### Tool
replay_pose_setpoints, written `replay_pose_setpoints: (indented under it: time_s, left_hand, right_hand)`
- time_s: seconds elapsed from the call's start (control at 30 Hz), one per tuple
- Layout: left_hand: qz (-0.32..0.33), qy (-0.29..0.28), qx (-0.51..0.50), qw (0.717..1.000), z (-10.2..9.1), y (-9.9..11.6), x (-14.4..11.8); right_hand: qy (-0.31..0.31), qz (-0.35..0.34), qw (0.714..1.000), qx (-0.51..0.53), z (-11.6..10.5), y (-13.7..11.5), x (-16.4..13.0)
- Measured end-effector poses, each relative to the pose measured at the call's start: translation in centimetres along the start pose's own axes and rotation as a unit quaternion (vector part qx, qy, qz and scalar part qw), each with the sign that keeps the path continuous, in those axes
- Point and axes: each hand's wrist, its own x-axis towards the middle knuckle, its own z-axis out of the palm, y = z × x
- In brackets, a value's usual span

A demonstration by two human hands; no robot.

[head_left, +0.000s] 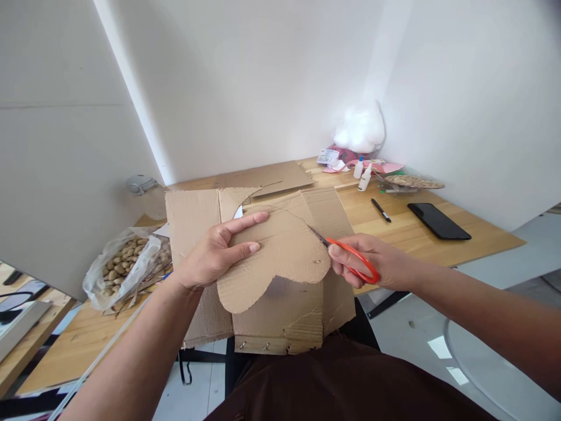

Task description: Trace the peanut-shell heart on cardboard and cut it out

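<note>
My right hand (377, 257) is closed around the red handles of the scissors (353, 250), whose blades meet the dark line on the cardboard (280, 245). The cardboard is above my lap, by the near edge of the tabletop (357, 204). My left hand (213, 254) rests on it, thumb and forefinger apart; I can't tell whether the hidden fingers grip. The phone (438, 221) lies toward the tabletop's right corner.

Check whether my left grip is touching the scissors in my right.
Apart. The head view shows a bare stretch of brown cardboard between the left grip and the blade tips of the red-handled scissors.
</note>
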Motion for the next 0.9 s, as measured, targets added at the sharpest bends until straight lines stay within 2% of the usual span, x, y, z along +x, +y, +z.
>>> replay_pose_setpoints:
  time_s: [0.27, 0.33, 0.4, 0.53, 0.7, 0.9]
  left_hand:
    - [0.012, -0.001, -0.001, 1.0, 0.1, -0.4, 0.1]
    - [0.007, -0.004, -0.014, 1.0, 0.2, -0.3, 0.1]
    - [0.004, -0.004, -0.019, 1.0, 0.2, -0.3, 0.0]
    - [-0.012, -0.004, -0.018, 1.0, 0.2, -0.2, -0.1]
    - [-0.048, -0.022, -0.061, 0.997, 0.3, -0.1, -0.1]
    - [-0.037, -0.029, -0.075, 0.996, 0.1, 0.5, -0.3]
  right_hand:
    - [0.057, -0.014, 0.998, 0.025, 0.6, 1.8, -0.1]
    - [0.053, -0.019, 0.998, 0.03, 0.4, 2.1, 0.0]
    - [0.022, -0.013, 0.999, 0.032, 0.1, 2.2, 0.0]
    - [-0.045, 0.016, 0.999, 0.006, -0.4, 1.4, -0.6]
    - [-0.048, 0.035, 0.997, -0.039, -0.5, -0.2, -1.6]
    - [-0.055, 0.041, 0.992, -0.104, -0.8, -2.1, -1.5]
